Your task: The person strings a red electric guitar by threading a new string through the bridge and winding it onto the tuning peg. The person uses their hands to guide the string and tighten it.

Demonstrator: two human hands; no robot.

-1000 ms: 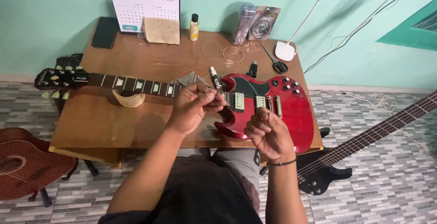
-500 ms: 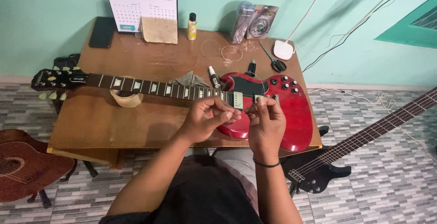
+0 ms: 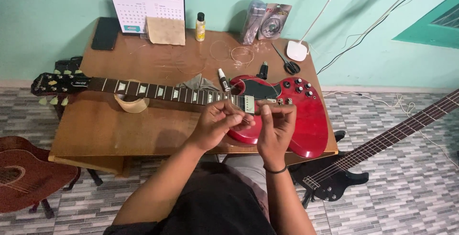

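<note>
The counter (image 3: 95,130) carries a red guitar (image 3: 306,115) lying flat, neck (image 3: 158,91) running toward 9 o'clock, body toward 3. Over the body's near edge both hands meet. The left hand (image 3: 217,125) has its fingers pressed together, pinching something thin, seemingly a string end, too fine to tell. The right hand (image 3: 275,125), just beside it at 3 o'clock, is curled, fingertips pinched on the same thin piece. Judged from this, the string work near the pickups (image 3: 248,103) is in hand; feeding it calls for a steady, fine pinch. Scissors (image 3: 288,63) and loose coiled strings (image 3: 241,53) lie at 12 o'clock.
</note>
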